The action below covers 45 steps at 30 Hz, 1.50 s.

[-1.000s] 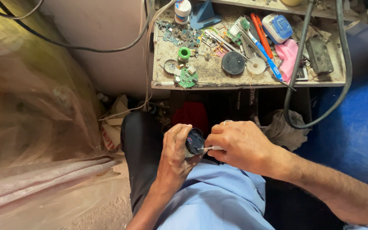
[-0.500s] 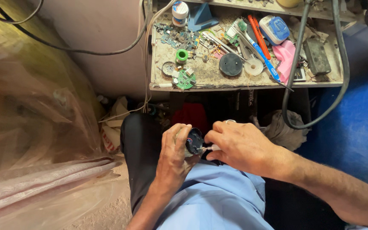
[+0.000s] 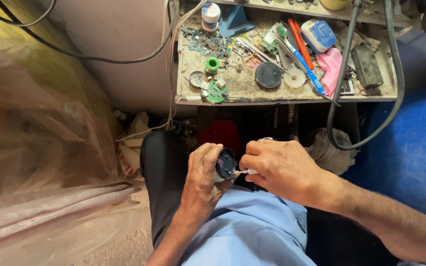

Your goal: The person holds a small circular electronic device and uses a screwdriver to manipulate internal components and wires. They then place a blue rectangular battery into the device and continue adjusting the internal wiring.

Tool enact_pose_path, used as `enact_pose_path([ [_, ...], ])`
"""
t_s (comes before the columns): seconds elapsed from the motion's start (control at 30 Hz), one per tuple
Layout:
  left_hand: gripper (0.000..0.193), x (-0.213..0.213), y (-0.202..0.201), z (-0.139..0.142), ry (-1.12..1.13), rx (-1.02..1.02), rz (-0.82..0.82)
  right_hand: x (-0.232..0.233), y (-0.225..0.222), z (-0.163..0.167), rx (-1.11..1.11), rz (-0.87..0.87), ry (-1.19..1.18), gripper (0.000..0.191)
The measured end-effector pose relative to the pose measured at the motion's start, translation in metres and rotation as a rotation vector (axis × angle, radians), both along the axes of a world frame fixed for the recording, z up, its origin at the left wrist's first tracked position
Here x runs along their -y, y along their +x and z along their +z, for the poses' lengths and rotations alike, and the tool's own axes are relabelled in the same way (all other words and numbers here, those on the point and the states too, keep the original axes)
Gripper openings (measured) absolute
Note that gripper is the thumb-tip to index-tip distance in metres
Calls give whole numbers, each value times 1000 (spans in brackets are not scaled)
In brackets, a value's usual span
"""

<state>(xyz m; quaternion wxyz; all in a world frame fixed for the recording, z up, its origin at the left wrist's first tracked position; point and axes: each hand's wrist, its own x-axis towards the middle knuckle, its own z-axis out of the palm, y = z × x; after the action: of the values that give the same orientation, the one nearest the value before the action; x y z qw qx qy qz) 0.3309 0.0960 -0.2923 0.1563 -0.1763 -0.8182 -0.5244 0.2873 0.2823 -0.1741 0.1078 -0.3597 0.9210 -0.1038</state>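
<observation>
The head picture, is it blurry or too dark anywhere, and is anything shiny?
Head view: the hands, left hand and right hand, look sharp and well lit, and so does the round black part between them; the space under the bench is dark shadow; the plastic sheet on the left looks hazy with soft glare.

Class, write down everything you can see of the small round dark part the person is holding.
The round dark part is a small disc-shaped casing, black, likely plastic, open face up with tiny components inside. The left hand grips it from the left, over the lap. The right hand presses a thin pale tool tip against its right edge.
</observation>
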Motion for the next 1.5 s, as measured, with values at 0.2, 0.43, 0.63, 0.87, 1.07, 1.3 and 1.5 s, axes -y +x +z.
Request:
enact_pose_path([
  [0.2,85,1,2,0,11,-16,18,-5,-2,-5,63,-113,-183,20],
  [0.43,93,-1,4,-8,-30,-47,43,4,9,-43,340,-360,-318,23],
  [0.63,96,-3,7,-9,-95,-12,37,0,15,-61,369,-422,-416,19],
  [0.87,93,-5,6,-7,-137,-63,67,0,21,-74,489,-534,-550,14],
  [1.07,92,-5,8,-5,-141,-66,60,0,20,-78,606,-632,-613,12],
  [1.3,90,-6,7,-6,-168,-99,90,2,25,-88,600,-696,-625,12],
  [1.5,85,-4,10,-6,-193,-125,115,3,28,-99,764,-752,-791,10],
])
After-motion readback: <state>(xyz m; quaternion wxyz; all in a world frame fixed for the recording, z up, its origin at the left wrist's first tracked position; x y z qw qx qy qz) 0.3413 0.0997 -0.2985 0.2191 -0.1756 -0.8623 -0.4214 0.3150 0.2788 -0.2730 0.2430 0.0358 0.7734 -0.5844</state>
